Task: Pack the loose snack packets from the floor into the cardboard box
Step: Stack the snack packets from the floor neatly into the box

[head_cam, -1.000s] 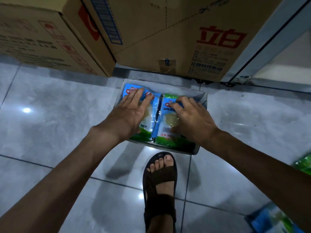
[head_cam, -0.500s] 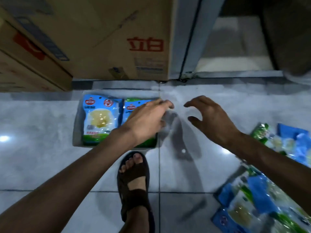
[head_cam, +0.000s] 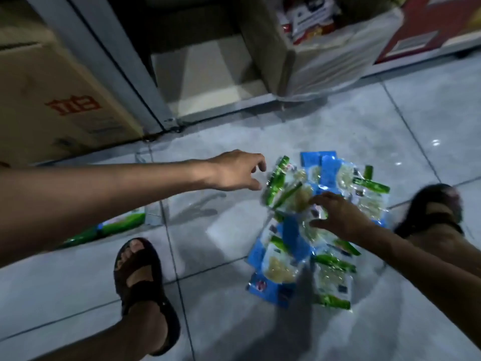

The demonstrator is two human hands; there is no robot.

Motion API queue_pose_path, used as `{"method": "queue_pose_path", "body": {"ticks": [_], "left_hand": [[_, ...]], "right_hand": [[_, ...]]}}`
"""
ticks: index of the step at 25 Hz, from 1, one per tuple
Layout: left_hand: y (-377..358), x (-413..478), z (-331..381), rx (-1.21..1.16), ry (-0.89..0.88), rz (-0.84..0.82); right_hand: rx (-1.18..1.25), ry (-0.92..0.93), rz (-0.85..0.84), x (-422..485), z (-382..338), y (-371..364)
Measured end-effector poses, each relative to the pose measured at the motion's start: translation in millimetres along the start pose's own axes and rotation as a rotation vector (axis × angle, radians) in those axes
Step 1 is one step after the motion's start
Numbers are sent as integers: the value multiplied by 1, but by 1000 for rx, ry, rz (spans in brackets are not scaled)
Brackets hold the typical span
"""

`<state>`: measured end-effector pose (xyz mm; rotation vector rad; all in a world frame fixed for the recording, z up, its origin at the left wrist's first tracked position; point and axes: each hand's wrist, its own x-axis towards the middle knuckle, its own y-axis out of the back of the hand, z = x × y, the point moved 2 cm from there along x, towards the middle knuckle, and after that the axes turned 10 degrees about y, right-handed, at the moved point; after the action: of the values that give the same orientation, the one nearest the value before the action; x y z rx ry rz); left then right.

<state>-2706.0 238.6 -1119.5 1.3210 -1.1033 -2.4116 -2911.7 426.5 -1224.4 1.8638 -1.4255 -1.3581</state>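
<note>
A heap of loose blue and green snack packets [head_cam: 299, 261] lies on the grey tile floor at centre right. My right hand [head_cam: 338, 214] rests on top of the heap with fingers spread, touching a packet. My left hand [head_cam: 234, 173] hovers open just left of the heap, fingertips close to a green-edged packet [head_cam: 279, 178]. The low box [head_cam: 149, 217] shows only as a corner at the left, under my left forearm, with a packed packet [head_cam: 122, 222] showing green inside it.
A big cardboard carton [head_cam: 52, 100] with red print stands at the back left beside a metal door frame [head_cam: 104, 69]. Another open carton [head_cam: 325, 48] with goods stands at the back right. My sandalled feet [head_cam: 143, 287] stand either side of the heap.
My view swung right from the box to the heap. Both hands left the packed packets and moved right; the right hand came down onto the heap and the left reached its edge.
</note>
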Motion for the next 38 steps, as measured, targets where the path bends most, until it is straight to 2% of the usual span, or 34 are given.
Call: {"method": "queue_pose_path", "body": {"ticks": [3,7,11,12,15,18,21,23,26,27,30,32,34,38], "left_hand": [[-51,16,13,2,104,-68],[-157,23,14,-111,318,-70],[-231,12,28,-33,356,108],[-240,12,32,-18,369,161],[-251,18,34,-45,408,274],[-252,21,31,-132,386,348],[-247,13,21,-293,332,417],[-238,6,11,-377,290,435],[-214,0,0,-662,306,319],[-204,0,0,-758,329,263],[-184,12,3,-914,331,238],[-184,26,7,-913,326,211],[-193,41,13,-757,342,196],[-215,48,20,-638,418,355]], "right_hand": [[-292,192,-80,-14,9,-44],[-447,251,4,1,4,-64],[-539,207,44,15,9,-68],[-558,219,100,18,8,-68],[-572,243,251,23,1,-60],[-510,245,280,20,0,-42],[-315,125,256,9,8,-21],[-105,-24,311,-2,16,-7],[267,-258,348,-12,34,2],[386,-304,349,-16,38,2],[691,-384,391,-27,40,-1],[743,-446,411,-33,41,-7],[803,-503,434,-39,45,-16],[975,-583,480,-48,44,-43]]}}
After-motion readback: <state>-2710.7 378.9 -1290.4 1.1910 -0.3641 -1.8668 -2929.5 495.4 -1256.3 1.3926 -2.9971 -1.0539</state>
